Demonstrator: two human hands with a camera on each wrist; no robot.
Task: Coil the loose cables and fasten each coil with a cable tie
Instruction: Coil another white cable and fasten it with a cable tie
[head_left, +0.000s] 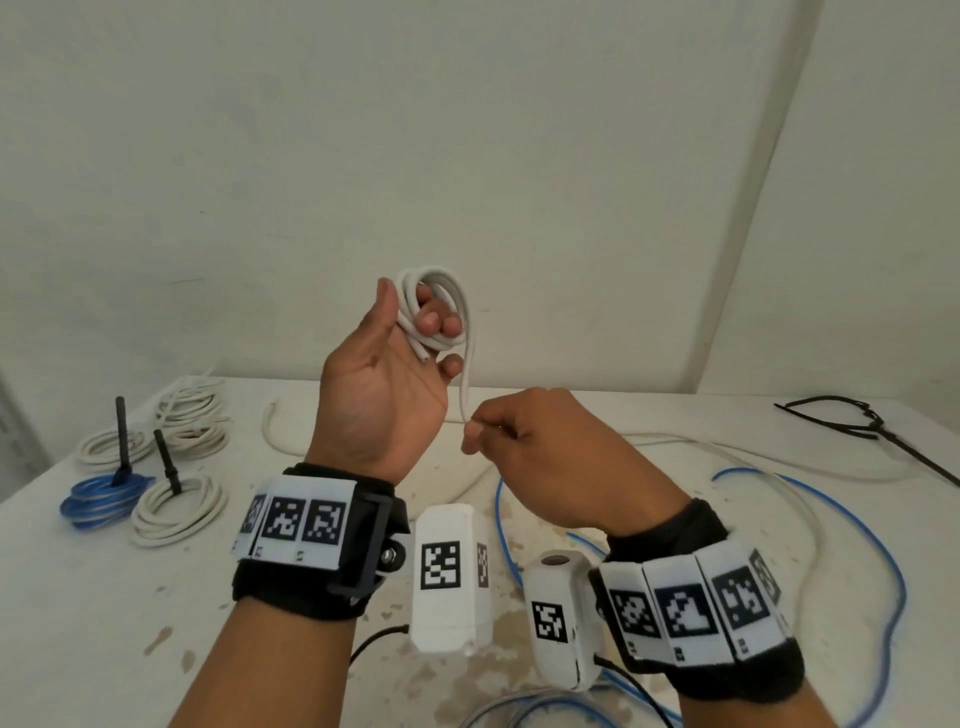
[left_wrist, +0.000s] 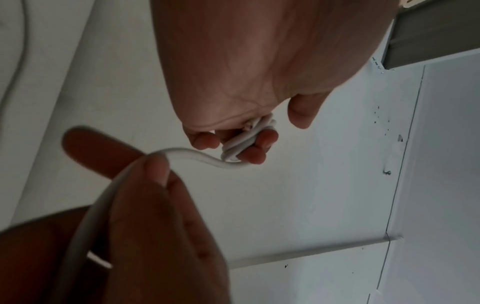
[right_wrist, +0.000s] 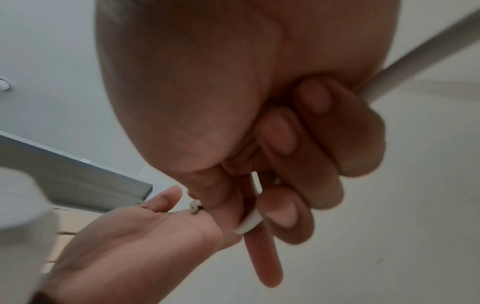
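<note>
White table (head_left: 156, 613) is seen stained and scuffed, backed by plain white walls meeting in a corner at 1 o'clock. Far table edge runs along the wall; bare surface is left at 7 o'clock.

Finished coils are parked at 9 o'clock: three white coils (head_left: 179, 512) and a blue coil (head_left: 101, 496), two with black cable ties (head_left: 167, 462) standing up. Spare black ties (head_left: 857, 423) are laid at 3 o'clock by the right edge. Loose blue cable (head_left: 831, 512) and loose white cable are sprawled across 4–5 o'clock.

Both hands are raised above the table, centre.

White cable (head_left: 428, 306) is looped in a small coil around the fingers of the left hand (head_left: 384, 379), palm up; fingers are curled through the loops, thumb set alongside, cut end seen at the palm.

A strand is run down from the coil at 5 o'clock to the right hand (head_left: 540, 447), where it is pinched between thumb and forefinger; remaining fingers are curled in.
</note>
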